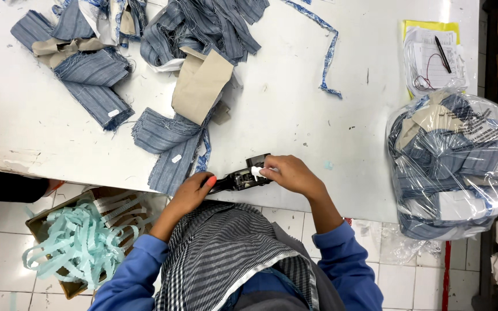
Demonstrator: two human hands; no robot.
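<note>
My left hand (194, 190) grips the handle end of a black hand-held labelling tool (243, 175) at the near edge of the white table (295, 103). My right hand (292, 174) is closed on the tool's front end, pinching a small white strip or tag there. Both hands sit just in front of a pile of blue striped fabric pieces (171, 144), one with a small white tag on it. A beige fabric piece (202, 83) lies on top of that pile.
More blue striped fabric bundles (90, 75) lie at the table's far left and middle. A clear plastic bag full of fabric pieces (453, 161) stands at the right edge, papers with a pen (433, 55) behind it. A cardboard box of pale green paper strips (82, 239) sits on the floor.
</note>
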